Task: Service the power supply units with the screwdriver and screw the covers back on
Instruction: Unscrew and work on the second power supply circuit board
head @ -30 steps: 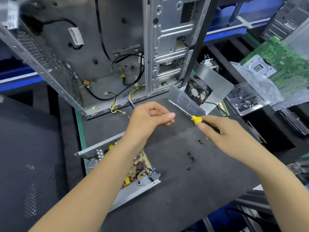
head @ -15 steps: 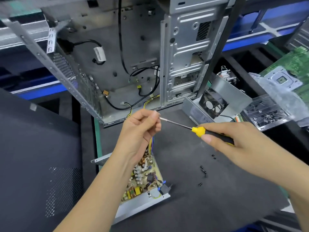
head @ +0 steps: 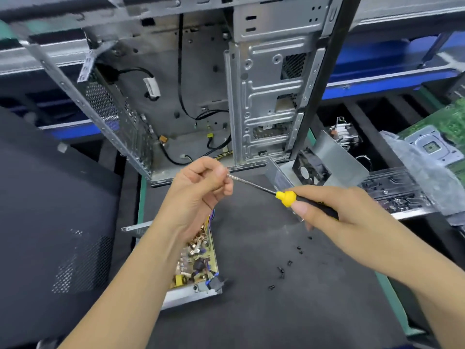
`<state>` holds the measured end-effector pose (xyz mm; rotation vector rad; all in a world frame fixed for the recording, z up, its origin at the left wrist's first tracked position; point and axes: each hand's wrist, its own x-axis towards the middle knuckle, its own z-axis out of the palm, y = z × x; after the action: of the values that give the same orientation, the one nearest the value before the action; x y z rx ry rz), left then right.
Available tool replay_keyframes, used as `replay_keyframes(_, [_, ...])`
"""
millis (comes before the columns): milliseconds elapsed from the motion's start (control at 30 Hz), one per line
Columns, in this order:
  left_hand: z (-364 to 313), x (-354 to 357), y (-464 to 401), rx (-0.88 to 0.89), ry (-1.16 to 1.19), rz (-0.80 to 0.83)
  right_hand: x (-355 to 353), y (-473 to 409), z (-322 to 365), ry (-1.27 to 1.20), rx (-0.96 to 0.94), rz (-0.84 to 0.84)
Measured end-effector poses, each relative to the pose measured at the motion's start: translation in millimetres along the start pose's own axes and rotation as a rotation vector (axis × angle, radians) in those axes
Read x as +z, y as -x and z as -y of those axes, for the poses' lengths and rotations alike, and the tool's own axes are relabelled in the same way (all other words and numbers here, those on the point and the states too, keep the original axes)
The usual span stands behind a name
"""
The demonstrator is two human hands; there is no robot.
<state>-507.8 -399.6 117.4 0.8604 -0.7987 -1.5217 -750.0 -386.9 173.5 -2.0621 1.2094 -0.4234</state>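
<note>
Nearest to us, the opened power supply unit (head: 195, 263) lies on the dark mat (head: 289, 311), partly under our left forearm, with its circuit board exposed and its metal tray edge facing us. Just to its right, several small black screws (head: 280, 270) are scattered loose on the mat, apart from one another.

Above the mat, our right hand (head: 352, 222) grips the black handle of the screwdriver (head: 286, 197), fingers curled round it, with the yellow collar just beyond the thumb. The shaft runs up and to the left to our left hand (head: 201, 192), whose curled fingertips pinch the tip end; we cannot tell whether a screw is held there.

Behind the hands, the removed cover with fan (head: 317, 162) stands tilted on the mat, just beside the foot of the open computer case (head: 264, 96). At far right, a green motherboard (head: 448, 129) rests on plastic wrap, beside a metal tray (head: 392, 190).
</note>
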Motion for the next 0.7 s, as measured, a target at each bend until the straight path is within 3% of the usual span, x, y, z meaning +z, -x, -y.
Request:
replay_keyframes(267, [-71, -92, 78, 0.175, -0.484, -0.071, 62, -30, 88, -0.037, -0.032, 0.102])
replay_keyframes(433, [-95, -141, 118, 0.237, -0.425, -0.146, 97, -41, 148, -0.184, -0.027, 0.157])
replay_keyframes(567, [-109, -170, 138, 0.286, -0.375, -0.182, 121, -50, 188, -0.441, 0.064, 0.207])
replay_keyframes(700, [-118, -194, 147, 0.298, -0.278, -0.216, 141, -65, 212, -0.461, 0.086, 0.161])
